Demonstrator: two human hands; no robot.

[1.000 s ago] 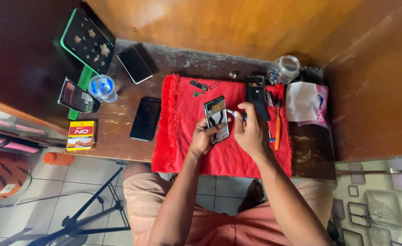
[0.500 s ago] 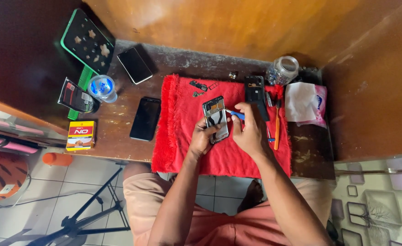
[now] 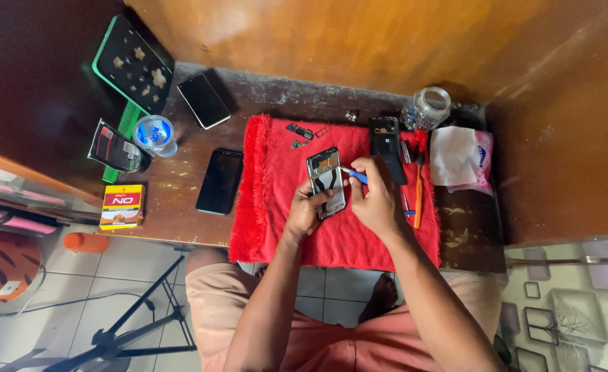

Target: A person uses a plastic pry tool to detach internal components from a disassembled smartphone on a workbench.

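Observation:
An opened phone (image 3: 326, 180) with its back removed rests on the red towel (image 3: 269, 207), its circuit parts showing. My left hand (image 3: 307, 215) grips its lower end from the left. My right hand (image 3: 376, 200) holds a small blue-handled tool (image 3: 354, 175) whose tip touches the phone's upper right edge. A black back cover (image 3: 385, 141) lies just beyond my right hand. Small black parts (image 3: 302, 133) sit near the towel's far edge.
Two dark phones (image 3: 220, 180) (image 3: 204, 100) lie on the wooden table left of the towel. A green-rimmed tray (image 3: 133, 65), a clear cup (image 3: 155, 134), a yellow-red box (image 3: 123, 205), a glass jar (image 3: 428, 107), tissues (image 3: 456, 158) and an orange-handled tool (image 3: 418, 193) surround the work. A tripod (image 3: 125, 331) stands below.
My right hand has shifted slightly, bringing the blue tool's tip against the phone's upper right edge. My left hand keeps its grip and the phone stays in place.

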